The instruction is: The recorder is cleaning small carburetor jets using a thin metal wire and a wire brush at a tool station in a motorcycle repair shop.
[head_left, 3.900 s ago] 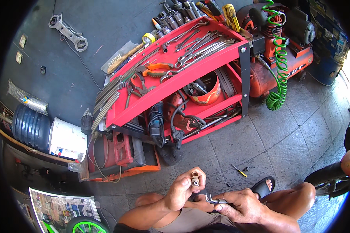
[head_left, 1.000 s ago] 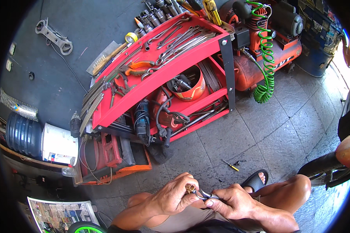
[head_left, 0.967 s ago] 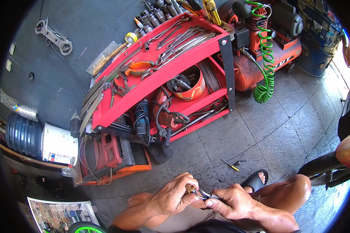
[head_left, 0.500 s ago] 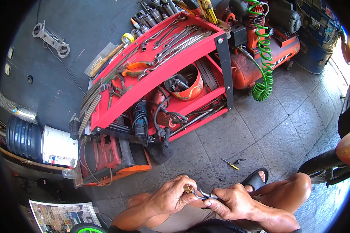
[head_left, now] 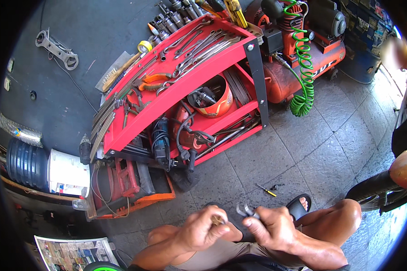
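Observation:
Over my lap, my left hand (head_left: pixel 205 229) is closed round a small brass-coloured piece (head_left: pixel 217 220), most of it covered by the fingers. My right hand (head_left: pixel 272 228) grips a pair of pliers (head_left: pixel 246 210) with curved, bare-metal jaws. These jaws are spread and point up and to the left, apart from the piece in my left hand. The pliers' handles are mostly hidden in my palm.
Ahead stands a red tool trolley (head_left: pixel 144 124) with spanners and pliers on top. A yellow-handled screwdriver (head_left: pixel 268 190) lies on the tiled floor. A red air compressor (head_left: pixel 282 77) with a green coiled hose (head_left: pixel 306 63) stands far right; a wheel (head_left: pixel 375 187) is at the right.
The pliers have come away from the brass-coloured piece, and their jaws have opened. My right hand has moved slightly right, so a gap shows between the hands.

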Tool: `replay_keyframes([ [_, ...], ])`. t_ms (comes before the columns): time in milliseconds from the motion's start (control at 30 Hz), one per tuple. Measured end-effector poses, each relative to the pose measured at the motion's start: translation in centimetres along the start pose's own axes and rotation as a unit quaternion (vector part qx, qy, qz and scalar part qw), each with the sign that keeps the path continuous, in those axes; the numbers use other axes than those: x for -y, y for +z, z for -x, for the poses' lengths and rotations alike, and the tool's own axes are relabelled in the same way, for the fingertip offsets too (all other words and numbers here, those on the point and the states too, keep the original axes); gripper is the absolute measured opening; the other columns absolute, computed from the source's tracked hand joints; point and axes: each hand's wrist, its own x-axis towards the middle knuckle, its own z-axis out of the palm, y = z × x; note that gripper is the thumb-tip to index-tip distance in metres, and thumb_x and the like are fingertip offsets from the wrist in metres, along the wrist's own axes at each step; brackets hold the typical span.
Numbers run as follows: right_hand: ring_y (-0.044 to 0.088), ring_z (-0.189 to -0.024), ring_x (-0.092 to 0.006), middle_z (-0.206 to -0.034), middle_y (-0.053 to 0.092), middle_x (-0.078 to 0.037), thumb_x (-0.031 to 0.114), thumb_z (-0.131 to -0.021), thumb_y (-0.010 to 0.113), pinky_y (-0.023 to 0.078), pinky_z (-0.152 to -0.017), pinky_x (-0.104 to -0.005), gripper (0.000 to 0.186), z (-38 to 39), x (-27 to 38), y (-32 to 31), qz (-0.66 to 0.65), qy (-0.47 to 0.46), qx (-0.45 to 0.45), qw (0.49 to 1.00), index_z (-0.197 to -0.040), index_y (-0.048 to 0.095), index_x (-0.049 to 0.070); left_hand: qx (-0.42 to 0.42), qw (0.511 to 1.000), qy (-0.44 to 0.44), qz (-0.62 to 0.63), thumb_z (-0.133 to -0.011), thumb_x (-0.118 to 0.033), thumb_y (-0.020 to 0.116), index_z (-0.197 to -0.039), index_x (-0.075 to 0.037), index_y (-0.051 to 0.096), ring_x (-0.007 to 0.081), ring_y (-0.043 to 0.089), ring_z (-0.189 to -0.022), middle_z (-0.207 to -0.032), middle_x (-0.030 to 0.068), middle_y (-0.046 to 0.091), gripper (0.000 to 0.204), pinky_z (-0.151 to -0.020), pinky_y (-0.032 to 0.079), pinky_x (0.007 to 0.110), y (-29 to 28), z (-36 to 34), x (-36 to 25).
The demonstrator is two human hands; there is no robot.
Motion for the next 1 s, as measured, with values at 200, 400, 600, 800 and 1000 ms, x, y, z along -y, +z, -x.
replay_keyframes([
  [200,0.045,-0.039,-0.0230,-0.048,0.046,-0.013,0.025,-0.094,0.063,0.036,-0.040,-0.0350,0.042,0.0,-0.4,-0.5,-0.038,-0.016,-0.057,0.998,-0.064,0.047,0.001,-0.013,0.992,-0.003,0.127,-0.096,-0.025,0.060,-0.103,-0.003,0.049,0.0107,0.048,-0.065,-0.083,0.0054,0.054,0.025,-0.059,0.041,0.027,-0.3,0.7,1.7],
  [400,0.057,-0.044,-0.0280,-0.053,0.055,-0.017,0.028,-0.094,0.062,0.043,-0.044,-0.0374,0.038,0.2,-1.2,-0.3,-0.045,0.029,-0.028,0.998,-0.071,0.056,-0.001,-0.010,0.981,0.012,0.195,-0.097,-0.022,0.057,-0.104,-0.003,0.047,0.0097,0.043,-0.066,-0.085,0.0042,0.050,0.023,-0.061,0.039,0.026,0.4,0.4,1.7],
  [600,0.062,-0.065,-0.0391,-0.074,0.064,-0.024,0.037,-0.098,0.047,0.048,-0.063,-0.0472,0.045,-2.4,-8.8,6.2,-0.082,0.250,-0.053,0.963,-0.088,0.064,-0.003,-0.191,0.947,0.017,0.257,-0.089,-0.035,0.062,-0.084,-0.006,0.050,0.0136,0.037,-0.059,-0.066,0.0019,0.043,0.032,-0.054,0.029,0.030,-1.7,-0.1,1.1],
  [800,0.066,-0.096,-0.0393,-0.096,0.069,-0.023,0.042,-0.095,0.048,0.051,-0.084,-0.0488,0.047,0.9,-25.6,14.7,0.123,0.453,0.082,0.879,-0.104,0.067,0.001,-0.189,0.948,0.031,0.253,-0.091,-0.033,0.059,-0.073,-0.005,0.044,0.0120,0.034,-0.054,-0.059,0.0016,0.038,0.036,-0.053,0.026,0.028,-1.8,-1.7,1.1],
  [1000,0.069,-0.097,-0.0310,-0.103,0.071,-0.013,0.022,-0.083,0.059,0.055,-0.081,-0.0428,0.023,1.4,-26.6,14.9,0.234,0.436,0.097,0.863,-0.096,0.074,0.010,-0.218,0.941,0.011,0.257,-0.089,-0.033,0.056,-0.071,-0.009,0.037,0.0093,0.029,-0.056,-0.061,-0.0023,0.028,0.036,-0.052,0.024,0.027,-2.7,0.3,3.3],
])
